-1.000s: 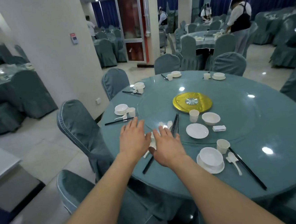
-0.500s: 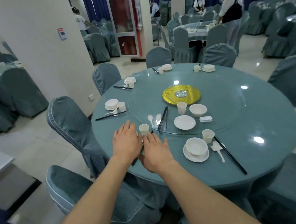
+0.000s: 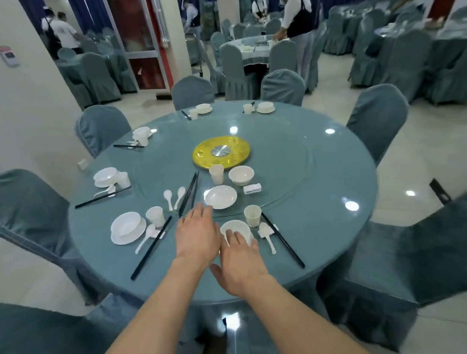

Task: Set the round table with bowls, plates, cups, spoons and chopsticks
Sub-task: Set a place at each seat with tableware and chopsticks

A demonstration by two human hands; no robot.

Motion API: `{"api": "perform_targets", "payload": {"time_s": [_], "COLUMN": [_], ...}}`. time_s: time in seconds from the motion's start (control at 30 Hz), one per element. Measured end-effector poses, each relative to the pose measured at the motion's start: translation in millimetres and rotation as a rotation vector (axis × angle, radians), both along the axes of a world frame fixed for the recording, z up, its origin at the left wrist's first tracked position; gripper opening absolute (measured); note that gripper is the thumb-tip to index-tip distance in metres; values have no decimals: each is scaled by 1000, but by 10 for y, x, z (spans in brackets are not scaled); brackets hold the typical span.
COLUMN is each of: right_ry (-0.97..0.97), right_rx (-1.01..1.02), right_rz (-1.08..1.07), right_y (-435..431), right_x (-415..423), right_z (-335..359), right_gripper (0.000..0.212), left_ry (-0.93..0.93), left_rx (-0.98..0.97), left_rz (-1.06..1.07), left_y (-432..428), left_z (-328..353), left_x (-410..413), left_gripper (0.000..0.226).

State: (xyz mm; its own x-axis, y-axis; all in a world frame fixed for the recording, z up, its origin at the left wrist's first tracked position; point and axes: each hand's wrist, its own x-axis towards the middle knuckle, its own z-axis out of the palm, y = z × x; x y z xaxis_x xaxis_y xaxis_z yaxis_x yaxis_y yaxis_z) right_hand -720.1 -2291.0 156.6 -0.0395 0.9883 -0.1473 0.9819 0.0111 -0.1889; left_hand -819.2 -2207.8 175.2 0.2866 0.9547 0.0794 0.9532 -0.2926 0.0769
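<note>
Our left hand (image 3: 196, 234) and right hand (image 3: 242, 264) hover flat and empty with fingers straight, the right's fingertips over the nearest bowl (image 3: 236, 229) at the round table (image 3: 331, 224) rim. We count 6 place settings (image 3: 127, 228) along that rim, then 1 plate (image 3: 220, 196), 1 spare bowl (image 3: 241, 175), 1 cup (image 3: 216, 173) and 2 spoons (image 3: 168, 197) on the glass turntable (image 3: 283, 172). The wall sign (image 3: 9, 55) is too blurred to read, and covered chairs (image 3: 377, 117) crowd the rim.

**Table top** (image 3: 313, 186): shown smooth, glossy, glass-like, w/ lamp glare. The skirt (image 3: 301, 296) is seen as matt teal cloth.
**Yellow disc** (image 3: 236, 154): glossy, w/ brushed-metal hub (image 3: 220, 151).
**Plate** (image 3: 220, 197) & **bowl** (image 3: 241, 174): white, smooth, glazed-looking; material not determined.
**Cup** (image 3: 217, 173): semi-matt, plastic-like.
**Chopsticks** (image 3: 189, 191): black, smooth.
**Chair cover** (image 3: 25, 214): matt, velvety cloth.
**Floor** (image 3: 425, 164): polished tile.
</note>
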Motion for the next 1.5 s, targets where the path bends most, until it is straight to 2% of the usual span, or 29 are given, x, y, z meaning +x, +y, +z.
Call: {"api": "perform_targets", "payload": {"time_s": [0.27,0.4,0.53,0.77,1.1,1.27,1.5], "right_ry": [43,69,63,51,32,12,-9], "right_rx": [13,16,14,-46,-15,-50,-119], "right_rz": [-176,-245,-297,-256,-249,-212,-123], "right_y": [-65,-114,-221,-270,-169,-64,122], "right_x": [1023,1560,2286,3246,3865,4427,5310], "right_z": [-3,-10,-80,-140,-109,-237,-460], "right_gripper": [74,67,74,77,78,77,76], "left_ry": [-46,-19,33,30,69,95,76], "left_rx": [-24,-12,-22,-42,-41,-76,-179], "left_rz": [-121,-163,-206,-170,-157,-134,10], "left_y": [66,46,10,-59,16,101,80], "left_z": [-108,-210,-278,-372,-482,-649,-945], "left_x": [956,1434,2151,2951,3454,3937,4585], "left_gripper": [42,31,46,55,43,48,52]}}
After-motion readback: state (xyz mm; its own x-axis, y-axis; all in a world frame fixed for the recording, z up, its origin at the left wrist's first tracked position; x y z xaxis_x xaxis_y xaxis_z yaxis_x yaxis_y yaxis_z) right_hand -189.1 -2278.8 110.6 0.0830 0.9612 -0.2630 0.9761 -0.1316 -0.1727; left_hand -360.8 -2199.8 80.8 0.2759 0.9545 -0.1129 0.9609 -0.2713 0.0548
